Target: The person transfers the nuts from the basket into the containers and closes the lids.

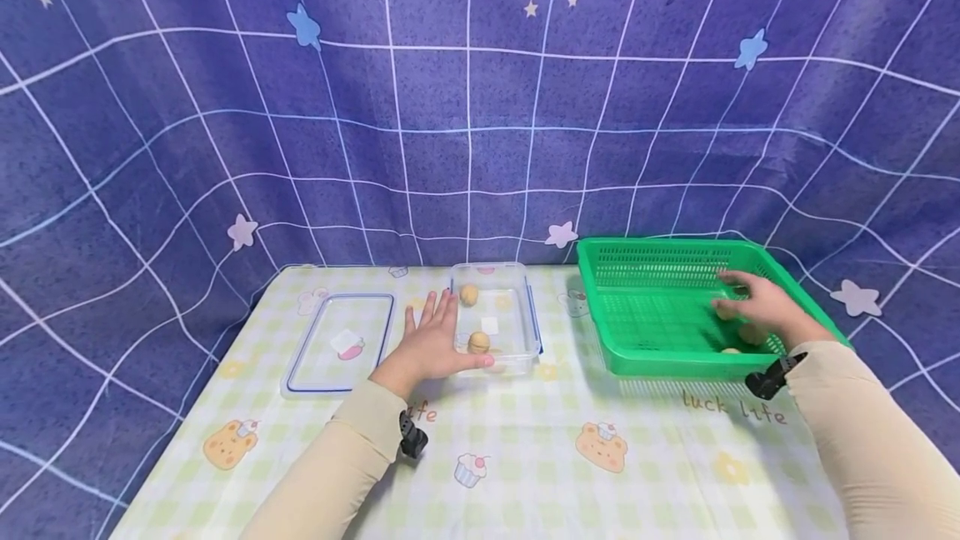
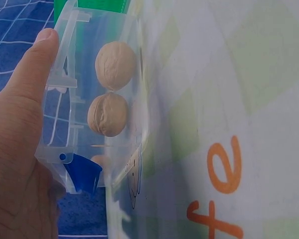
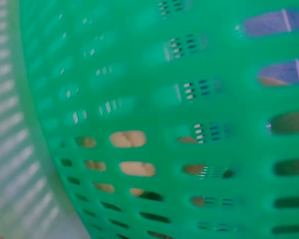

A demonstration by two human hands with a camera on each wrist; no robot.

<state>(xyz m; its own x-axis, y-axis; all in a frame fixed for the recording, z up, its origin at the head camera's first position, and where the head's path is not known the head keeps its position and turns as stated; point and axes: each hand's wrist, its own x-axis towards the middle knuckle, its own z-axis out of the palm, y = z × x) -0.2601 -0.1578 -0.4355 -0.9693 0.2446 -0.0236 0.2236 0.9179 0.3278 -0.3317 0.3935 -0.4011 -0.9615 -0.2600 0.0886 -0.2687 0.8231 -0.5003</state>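
Left hand [image 1: 429,348]: spread, touching clear container [image 1: 517,315] | right hand [image 1: 765,307]: parted, inside basket [image 1: 645,319]

A fabric-screened nook is indicated by a star-printed blue curtain [image 1: 435,152] hung around a desk [image 1: 540,473] covered with a bear-and-cupcake checked tablecloth [image 1: 660,494]; the room's kind cannot be told.

Walnuts [image 2: 115,64]: light tan.
Box [image 1: 512,327]: clear and colourless.
Box clip [image 2: 83,173]: bright blue.
Basket [image 1: 645,365]: plain green.
Lid [image 1: 318,361]: clear, edged in blue.
Tablecloth [image 1: 536,448]: white with pale green checks; printed bears, cupcakes, yellow flowers and orange lettering.
Curtain [image 1: 435,157]: violet-blue, white grid lines, pale pink and light blue stars.
Sleeves [image 1: 330,461]: plain cream.
Wrist straps [image 1: 412,437]: black.
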